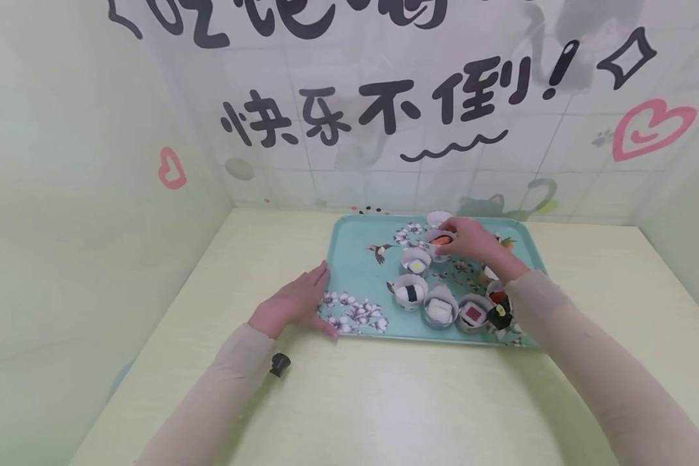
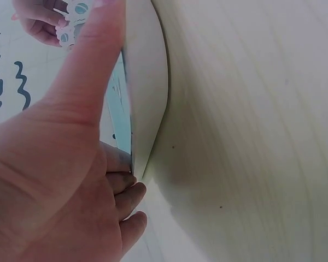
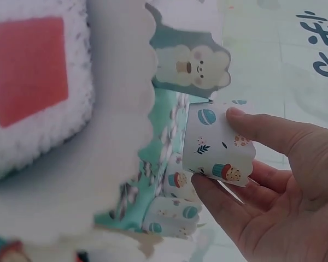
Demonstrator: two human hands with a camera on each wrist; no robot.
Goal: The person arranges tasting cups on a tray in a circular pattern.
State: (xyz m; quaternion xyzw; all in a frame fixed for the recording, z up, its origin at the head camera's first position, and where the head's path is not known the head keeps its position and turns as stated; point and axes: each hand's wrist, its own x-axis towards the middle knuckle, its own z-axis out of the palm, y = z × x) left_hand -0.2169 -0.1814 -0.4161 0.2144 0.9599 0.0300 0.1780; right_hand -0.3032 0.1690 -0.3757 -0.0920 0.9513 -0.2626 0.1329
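My right hand (image 1: 476, 241) grips a scalloped paper cup (image 3: 216, 141) printed with cupcakes, thumb on one side and fingers on the other. In the head view an orange-topped toy sushi piece (image 1: 441, 240) shows inside it, over the back of the tray. My left hand (image 1: 296, 296) rests at the front left corner of the turquoise tray (image 1: 352, 259), fingers along its left side and thumb at the front edge. Several more cups stand on the tray, holding a black-banded piece (image 1: 410, 293), a plain white piece (image 1: 441, 311) and a red-centred roll (image 1: 473, 314).
Another pale cup (image 1: 439, 219) stands at the tray's back edge. A black-wrapped piece (image 1: 499, 315) is at the front right. One small dark object (image 1: 279, 364) lies on the table (image 1: 384, 401) by my left wrist. The printed wall (image 1: 378, 149) rises close behind the tray.
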